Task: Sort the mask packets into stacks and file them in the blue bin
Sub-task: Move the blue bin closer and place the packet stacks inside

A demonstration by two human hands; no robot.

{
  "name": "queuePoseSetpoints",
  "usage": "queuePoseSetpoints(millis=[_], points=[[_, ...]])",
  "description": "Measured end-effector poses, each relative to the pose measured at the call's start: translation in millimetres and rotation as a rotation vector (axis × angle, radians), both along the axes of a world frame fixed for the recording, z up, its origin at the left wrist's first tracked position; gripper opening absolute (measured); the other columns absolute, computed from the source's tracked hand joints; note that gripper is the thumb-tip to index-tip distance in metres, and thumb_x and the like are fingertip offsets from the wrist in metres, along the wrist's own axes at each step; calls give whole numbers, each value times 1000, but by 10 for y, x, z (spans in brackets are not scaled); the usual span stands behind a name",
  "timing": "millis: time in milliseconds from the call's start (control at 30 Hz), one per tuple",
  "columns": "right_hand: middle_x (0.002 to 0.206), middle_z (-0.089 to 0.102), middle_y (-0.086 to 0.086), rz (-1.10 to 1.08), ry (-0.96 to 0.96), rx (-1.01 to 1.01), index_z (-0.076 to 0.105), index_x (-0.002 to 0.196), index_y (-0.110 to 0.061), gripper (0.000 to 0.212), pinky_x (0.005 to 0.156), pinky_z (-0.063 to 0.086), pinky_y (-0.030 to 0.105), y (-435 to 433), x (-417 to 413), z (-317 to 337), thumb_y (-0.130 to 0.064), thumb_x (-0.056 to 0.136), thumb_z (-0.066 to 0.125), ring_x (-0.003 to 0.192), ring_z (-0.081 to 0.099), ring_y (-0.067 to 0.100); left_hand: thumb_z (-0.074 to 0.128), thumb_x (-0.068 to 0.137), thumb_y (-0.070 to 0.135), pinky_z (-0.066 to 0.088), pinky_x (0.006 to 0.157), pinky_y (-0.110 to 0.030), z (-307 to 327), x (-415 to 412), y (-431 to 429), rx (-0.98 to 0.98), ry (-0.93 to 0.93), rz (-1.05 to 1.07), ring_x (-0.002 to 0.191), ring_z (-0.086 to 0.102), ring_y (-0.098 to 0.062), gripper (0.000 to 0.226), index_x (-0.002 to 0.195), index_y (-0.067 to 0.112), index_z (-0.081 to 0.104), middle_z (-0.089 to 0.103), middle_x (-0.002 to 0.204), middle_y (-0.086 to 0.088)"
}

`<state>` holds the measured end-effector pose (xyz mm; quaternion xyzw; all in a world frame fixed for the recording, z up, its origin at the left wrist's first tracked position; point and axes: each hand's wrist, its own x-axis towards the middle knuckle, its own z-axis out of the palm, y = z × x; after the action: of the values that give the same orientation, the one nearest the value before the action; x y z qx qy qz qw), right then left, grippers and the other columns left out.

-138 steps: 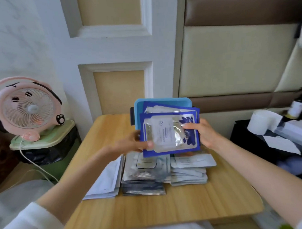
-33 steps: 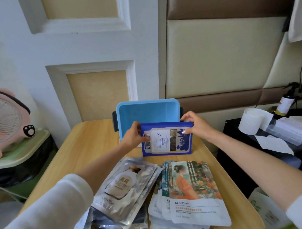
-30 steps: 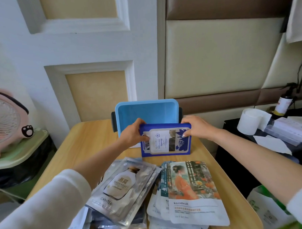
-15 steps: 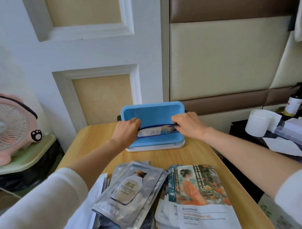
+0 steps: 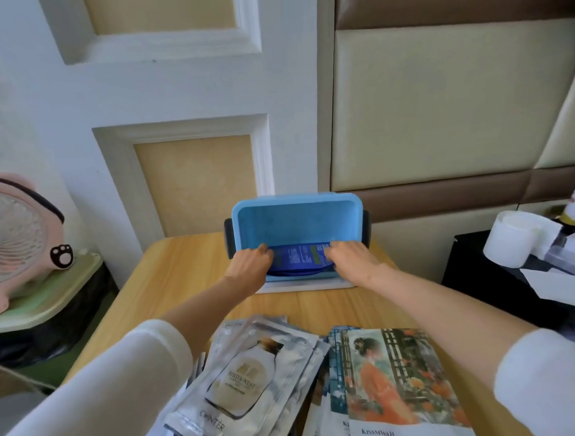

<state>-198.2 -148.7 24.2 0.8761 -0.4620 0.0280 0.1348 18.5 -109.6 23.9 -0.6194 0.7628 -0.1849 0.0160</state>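
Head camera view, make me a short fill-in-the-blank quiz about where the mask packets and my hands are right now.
1. Both hands, left hand and right hand, press the dark blue packets into the ____ bin.
2. The silver packet stack shows a picture of a ____.
3. The pink fan stands to the table's ____.

Missing words: blue; bottle; left

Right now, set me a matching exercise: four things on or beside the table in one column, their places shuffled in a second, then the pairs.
Things:
1. dark blue packets
2. silver bottle-print packet
3. orange-figure packet
4. pink fan

Places:
A. near edge of the table, right stack
B. inside the blue bin, under both hands
C. off the table, far left
D. near edge, left stack

Pairs: 1-B, 2-D, 3-A, 4-C
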Motion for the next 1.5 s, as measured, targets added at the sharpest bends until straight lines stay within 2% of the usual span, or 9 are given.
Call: queuePoseSetpoints(millis=[167,267,433,633,800,967,1133,1267,1500], points=[[77,61,11,78,112,-158,62,89,-4,21,47,25,29,-19,-58,-44,5,70,68,58,58,28,41,91,0,35,58,-30,14,64,-7,-51,-80,-41,83,61,-25,23,111,7,51,56,105,-8],[56,49,3,84,75,-284,61,70,-11,37,38,1,20,-142,-91,-65,2,44,84,33,24,19,42,89,-1,33,54,-31,60,100,2,-119,-140,-48,73,60,-24,20,104,9,50,61,91,-6],[68,42,5,46,39,-254,58,90,-8,27,37,17,28,-162,-54,-99,5,69,68,41,36,24,42,89,0,24,42,-28,38,121,25,-90,-203,-27,58,46,-21,17,102,9,45,62,83,-3],[77,64,4,-79,-811,-21,63,79,-13,9,64,46,34,-129,-232,223,-18,79,71,72,58,25,54,92,25,49,60,-39,313,165,79,-238,564,26,71,59,-28,20,92,6,52,64,84,-6],[93,71,6,-63,-1485,565,63,94,-12,16,71,54,33,94,-437,394,-3,82,67,83,68,19,63,88,17,54,83,-40,327,30,241,95,1483,4,94,64,-29,26,105,-1,55,67,99,-13],[106,67,10,-203,-1304,804,55,107,-12,37,71,53,29,379,-513,6,8,79,65,86,64,15,63,86,4,53,69,-20,-141,-304,447,505,1596,100,96,60,-19,39,120,4,44,60,111,-8],[92,67,1,-179,-1552,638,55,91,-19,33,74,53,32,413,-518,71,8,77,68,84,64,16,68,79,-2,52,89,-39,-105,-377,354,355,1724,69,110,60,-27,50,124,3,45,62,119,-12],[90,70,-3,-286,-1238,740,65,98,-11,30,78,52,28,521,-512,-158,-4,72,78,83,65,11,73,72,-8,49,80,-28,-208,-482,424,379,1593,169,103,59,-21,50,113,5,47,61,109,-6],[98,71,7,-272,-1230,690,63,91,-15,30,78,52,30,471,-532,-185,0,70,79,86,67,18,77,69,-3,50,92,-35,-237,-520,388,289,1610,245,105,60,-23,56,119,4,51,64,115,-8]])
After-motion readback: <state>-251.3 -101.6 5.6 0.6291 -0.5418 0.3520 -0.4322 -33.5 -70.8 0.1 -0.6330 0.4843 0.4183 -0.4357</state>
